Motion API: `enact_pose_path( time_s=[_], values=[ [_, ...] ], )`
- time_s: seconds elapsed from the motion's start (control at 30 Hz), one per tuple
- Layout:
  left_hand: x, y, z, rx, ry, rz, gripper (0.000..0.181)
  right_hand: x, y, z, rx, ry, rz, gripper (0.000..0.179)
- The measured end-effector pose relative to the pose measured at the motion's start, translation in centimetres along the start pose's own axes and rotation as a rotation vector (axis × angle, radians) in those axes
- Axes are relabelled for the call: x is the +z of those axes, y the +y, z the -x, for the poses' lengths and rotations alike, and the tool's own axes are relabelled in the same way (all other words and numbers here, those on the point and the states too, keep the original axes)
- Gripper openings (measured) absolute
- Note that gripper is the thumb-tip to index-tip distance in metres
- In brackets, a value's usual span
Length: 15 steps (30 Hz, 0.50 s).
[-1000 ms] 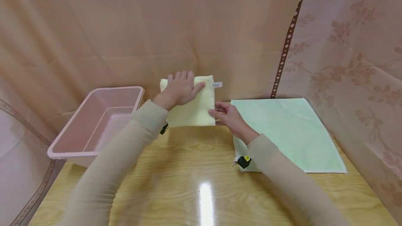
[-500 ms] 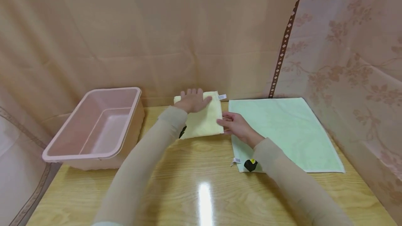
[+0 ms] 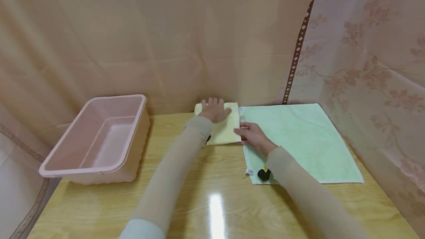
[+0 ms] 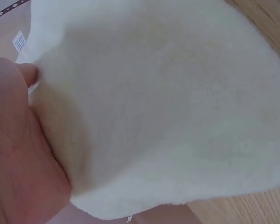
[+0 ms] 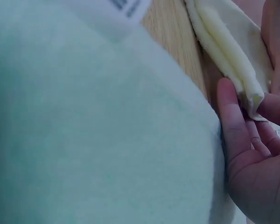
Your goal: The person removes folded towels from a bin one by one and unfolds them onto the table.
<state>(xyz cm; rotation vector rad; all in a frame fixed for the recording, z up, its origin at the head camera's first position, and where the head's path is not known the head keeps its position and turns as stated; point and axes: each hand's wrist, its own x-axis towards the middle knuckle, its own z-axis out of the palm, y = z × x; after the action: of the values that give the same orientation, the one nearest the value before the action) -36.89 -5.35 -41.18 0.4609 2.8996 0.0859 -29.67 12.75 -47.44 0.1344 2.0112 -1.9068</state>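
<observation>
A folded pale yellow towel [image 3: 224,132] lies at the back middle of the table, with a white tag at its far right corner. My left hand [image 3: 214,110] rests on its upper part, fingers straight and reaching past the far edge. In the left wrist view, the left hand [image 4: 23,144] covers one side of the cloth. My right hand [image 3: 253,135] pinches the towel's right edge near the front corner, thumb on top and fingers underneath. The right wrist view shows the folded layers of the towel [image 5: 228,51] between thumb and fingers of the right hand [image 5: 261,158].
A light green towel [image 3: 305,139] is spread flat on the right, close beside the yellow one; the right forearm passes over it. On the left stands a pink plastic basin [image 3: 132,146]. Curtains hang behind and at both sides of the wooden table [image 3: 186,209].
Both hands have brought the yellow towel down and to the right, beside the green towel. The right hand keeps its pinch on the edge. The head view has shifted slightly.
</observation>
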Motion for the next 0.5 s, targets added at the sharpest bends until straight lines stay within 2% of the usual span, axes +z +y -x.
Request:
enact_pose_path(
  time_s=[0.2,0.27,0.37,0.5],
  values=[
    [0.9,0.4,-0.6,-0.031,-0.003,-0.004,0.068,-0.2,0.1,0.0,-0.002,0.019,-0.009,0.048],
    [1.0,0.4,-0.4,-0.021,-0.011,0.003,0.067,-0.3,0.1,0.1,-0.008,0.014,-0.005,0.049],
    [1.2,0.5,0.4,0.029,-0.035,0.034,0.066,-0.5,-0.1,0.3,-0.022,0.013,0.024,0.050],
    [1.2,0.8,1.9,0.130,-0.044,0.056,0.069,-1.4,-0.7,0.6,-0.084,0.016,0.083,0.048]
  ],
)
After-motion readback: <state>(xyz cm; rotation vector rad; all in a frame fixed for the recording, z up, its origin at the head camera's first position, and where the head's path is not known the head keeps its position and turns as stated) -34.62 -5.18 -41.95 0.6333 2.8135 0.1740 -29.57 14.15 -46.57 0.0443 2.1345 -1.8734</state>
